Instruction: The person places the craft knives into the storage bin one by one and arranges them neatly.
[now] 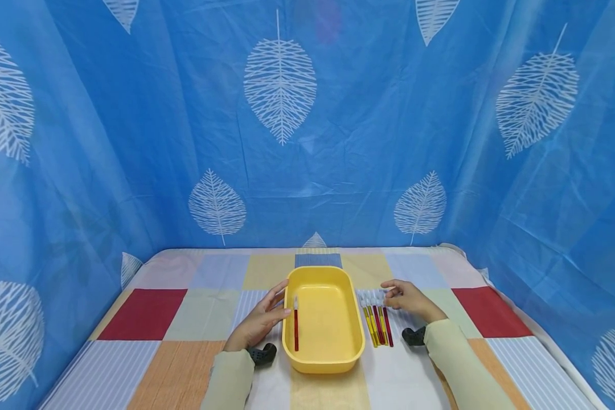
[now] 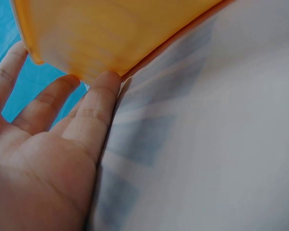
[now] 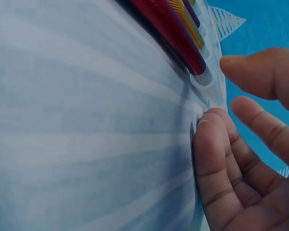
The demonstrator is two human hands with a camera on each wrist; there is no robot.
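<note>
A yellow plastic tray (image 1: 324, 365) stands in front of me. Inside it, along the left side, lies one slim red brush-like stick (image 1: 296, 330) with a pale tip. My left hand (image 1: 258, 322) rests its extended fingers against the tray's outer left wall (image 2: 111, 33). To the right of the tray, several red and gold sticks (image 1: 388, 327) lie side by side, their clear ends pointing away from me. My right hand (image 1: 410, 299) is beside those clear ends, fingers loosely bent. In the right wrist view, thumb and fingers are apart near a red stick (image 3: 176, 41), gripping nothing.
A patchwork-patterned cloth (image 1: 200, 373) covers the table. Blue curtains (image 1: 348, 188) with white leaf prints hang behind it and at both sides. Dark wrist devices (image 1: 263, 355) show at both wrists.
</note>
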